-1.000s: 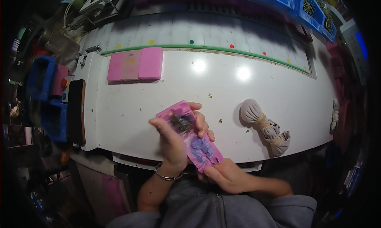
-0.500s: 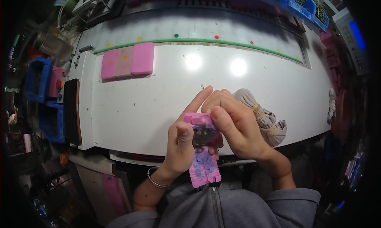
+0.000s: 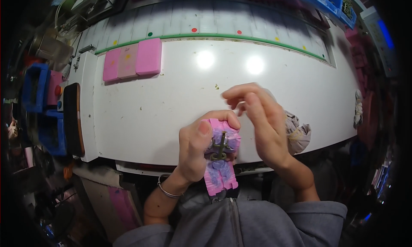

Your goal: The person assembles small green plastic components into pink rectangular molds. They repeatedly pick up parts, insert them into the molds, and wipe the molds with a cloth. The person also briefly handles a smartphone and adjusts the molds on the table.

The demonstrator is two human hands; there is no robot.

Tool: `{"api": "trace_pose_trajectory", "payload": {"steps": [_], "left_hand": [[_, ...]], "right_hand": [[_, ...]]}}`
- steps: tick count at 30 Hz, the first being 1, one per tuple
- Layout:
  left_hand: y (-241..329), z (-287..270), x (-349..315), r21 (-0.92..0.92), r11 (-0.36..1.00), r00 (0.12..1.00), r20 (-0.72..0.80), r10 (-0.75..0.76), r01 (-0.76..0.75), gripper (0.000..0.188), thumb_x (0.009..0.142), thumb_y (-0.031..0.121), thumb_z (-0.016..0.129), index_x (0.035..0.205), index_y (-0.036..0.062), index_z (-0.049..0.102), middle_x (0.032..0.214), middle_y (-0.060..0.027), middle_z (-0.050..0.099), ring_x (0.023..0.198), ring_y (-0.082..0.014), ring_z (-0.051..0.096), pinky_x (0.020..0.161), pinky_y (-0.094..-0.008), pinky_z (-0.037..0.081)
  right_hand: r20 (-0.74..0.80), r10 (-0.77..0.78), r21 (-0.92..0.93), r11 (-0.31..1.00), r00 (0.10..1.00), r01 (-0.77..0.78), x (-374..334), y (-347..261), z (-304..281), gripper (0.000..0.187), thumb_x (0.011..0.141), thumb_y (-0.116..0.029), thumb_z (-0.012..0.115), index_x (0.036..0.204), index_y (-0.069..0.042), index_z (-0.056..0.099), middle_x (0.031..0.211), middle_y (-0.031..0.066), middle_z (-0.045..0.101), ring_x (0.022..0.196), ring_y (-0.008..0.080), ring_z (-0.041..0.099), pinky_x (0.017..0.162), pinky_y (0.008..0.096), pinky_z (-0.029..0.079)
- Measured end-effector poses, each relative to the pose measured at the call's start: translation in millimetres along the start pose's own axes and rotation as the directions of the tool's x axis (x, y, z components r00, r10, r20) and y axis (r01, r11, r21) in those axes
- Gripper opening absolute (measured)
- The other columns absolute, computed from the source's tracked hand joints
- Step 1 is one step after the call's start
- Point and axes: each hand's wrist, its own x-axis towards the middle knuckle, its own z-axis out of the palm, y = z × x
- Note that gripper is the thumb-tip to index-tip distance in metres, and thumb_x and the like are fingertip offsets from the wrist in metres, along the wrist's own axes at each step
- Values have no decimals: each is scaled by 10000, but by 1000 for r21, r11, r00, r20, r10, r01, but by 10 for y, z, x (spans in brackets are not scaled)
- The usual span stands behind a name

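My left hand (image 3: 192, 149) grips a pink rubber mould (image 3: 226, 185) above the near edge of the table. Purple smears colour the inner faces of its two spread-out parts. A dark green branching piece, apparently wax (image 3: 222, 146), sticks up from the middle of the mould. My left thumb presses on the mould's left side, and a finger curls round its top. Just to the right, my right hand (image 3: 267, 129) is raised apart from it, fingers stretched leftward, slightly blurred, with nothing visible in them. Behind that hand lies a grey cloth bundle (image 3: 300, 137), tied with bands and partly hidden.
Several pink blocks (image 3: 148, 58) stand in a row at the far left of the white table (image 3: 171, 92). Beside the table's left end are a dark flat tray (image 3: 72, 120) and blue bins (image 3: 52, 133). More blue bins (image 3: 328, 4) hold green pieces at the far right.
My right hand has let go of the mould's top and moved up and away. The mould's upper part now lies opened back, exposing the green piece. The view has shifted slightly.
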Motion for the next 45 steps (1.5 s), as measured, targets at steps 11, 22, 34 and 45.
{"api": "trace_pose_trajectory", "payload": {"steps": [11,22,34,45], "left_hand": [[36,22,37,143,987,987,-153,-47,69,476,941,294,271,1008,-88,547,735,-114,587,570,-134,546,520,-246,451],[126,52,83,294,953,979,-203,-15,75,462,968,305,256,977,-52,550,719,-92,585,542,-120,534,511,-251,455],[114,19,-64,618,763,949,-85,303,-188,210,728,3,687,925,-15,616,906,-108,612,771,-148,593,679,-255,475],[225,132,-84,771,604,902,-94,421,-202,168,705,-53,674,858,-14,615,861,-111,606,736,-179,600,658,-255,478]], "right_hand": [[83,-82,-205,974,993,98,-116,-156,-20,143,772,-11,663,914,-20,645,877,41,537,778,108,460,685,233,350],[7,-264,-285,924,965,255,-159,-192,1,151,724,28,677,864,-15,639,801,70,564,722,159,520,630,243,396],[-118,-261,-212,949,958,232,-183,-71,-62,153,760,65,655,906,21,634,826,74,617,626,111,522,550,220,410],[11,-495,-636,667,869,388,-206,-111,-65,226,679,77,678,882,19,599,728,94,559,555,178,521,464,265,412]]}}
